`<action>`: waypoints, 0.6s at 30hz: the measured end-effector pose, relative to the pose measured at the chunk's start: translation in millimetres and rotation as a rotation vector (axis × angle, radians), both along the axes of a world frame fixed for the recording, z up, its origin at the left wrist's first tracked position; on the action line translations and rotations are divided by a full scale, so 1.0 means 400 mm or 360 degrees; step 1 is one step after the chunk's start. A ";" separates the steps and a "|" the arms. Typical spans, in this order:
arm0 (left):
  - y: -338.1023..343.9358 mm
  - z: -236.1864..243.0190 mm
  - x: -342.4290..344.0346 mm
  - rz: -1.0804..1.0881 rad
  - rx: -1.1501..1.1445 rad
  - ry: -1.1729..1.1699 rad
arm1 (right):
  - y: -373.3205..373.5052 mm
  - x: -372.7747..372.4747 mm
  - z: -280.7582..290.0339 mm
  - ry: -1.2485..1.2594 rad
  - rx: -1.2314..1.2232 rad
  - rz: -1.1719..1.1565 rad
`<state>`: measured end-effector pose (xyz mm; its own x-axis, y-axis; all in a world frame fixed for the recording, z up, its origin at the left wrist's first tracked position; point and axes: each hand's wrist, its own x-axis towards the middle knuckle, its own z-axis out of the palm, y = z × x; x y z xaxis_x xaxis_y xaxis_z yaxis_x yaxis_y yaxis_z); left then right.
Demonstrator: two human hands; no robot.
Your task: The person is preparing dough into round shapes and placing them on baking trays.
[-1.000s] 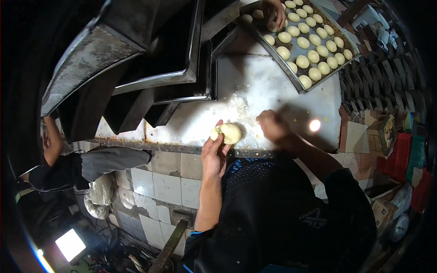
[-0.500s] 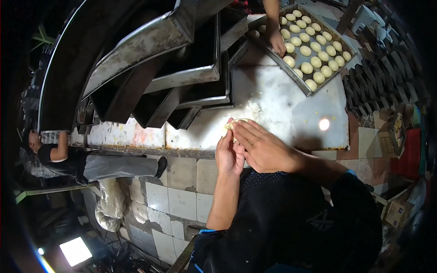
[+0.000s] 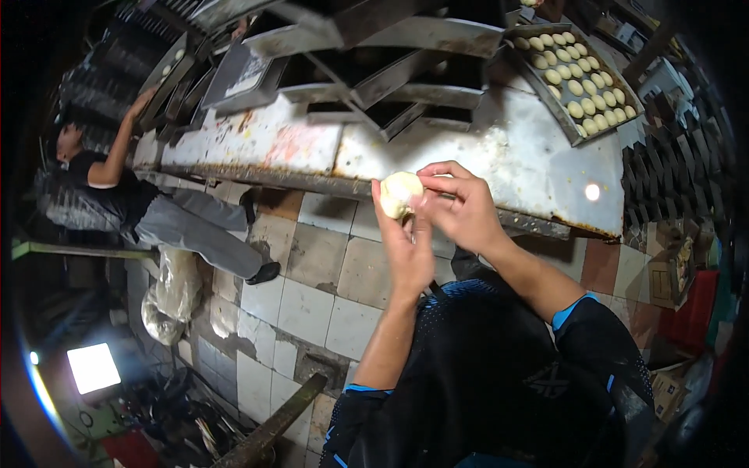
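Observation:
A pale, rounded piece of dough (image 3: 401, 193) sits in my left hand (image 3: 408, 253), just in front of the table's near edge. The left fingers and thumb curl around its lower and left sides. My right hand (image 3: 468, 207) meets the dough from the right, its bent fingertips and thumb at the edge. Part of the dough's underside is hidden by my fingers. At the far right of the table lies a dark metal tray (image 3: 558, 117) with several round dough balls (image 3: 575, 87) in rows.
Metal trays (image 3: 460, 95) are stacked crosswise on the light, stained table (image 3: 538, 168), overhanging its middle. At the left, a person (image 3: 109, 168) reaches toward another tray. Dark racked pans (image 3: 663, 183) and a cardboard box (image 3: 669, 273) stand at right. Plastic bags (image 3: 178, 285) lie on the tiled floor.
My view has swung left. My right palm, earlier laid over the dough, has drawn back to the edge, so the dough shows more. The other person's hand over the dough tray is gone.

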<state>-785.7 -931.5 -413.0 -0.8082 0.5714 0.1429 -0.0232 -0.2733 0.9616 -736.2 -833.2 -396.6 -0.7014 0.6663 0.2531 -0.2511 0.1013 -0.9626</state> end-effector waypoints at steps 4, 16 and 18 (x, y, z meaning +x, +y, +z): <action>-0.166 0.023 -0.009 0.0207 -0.0471 0.0814 | -0.159 -0.022 0.075 -0.0033 0.1133 -0.0237; -0.465 -0.009 -0.031 0.0326 0.0214 0.0875 | -0.342 0.012 0.184 -0.0395 -0.0325 0.0804; -0.429 0.001 -0.011 0.0636 0.0012 0.1287 | -0.344 0.032 0.171 -0.0168 0.0340 0.0601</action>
<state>-790.1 -1103.0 -412.5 -0.5975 0.2660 0.7564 0.7574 -0.1224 0.6414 -723.5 -970.9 -328.1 -0.9150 0.2987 0.2712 -0.2101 0.2210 -0.9524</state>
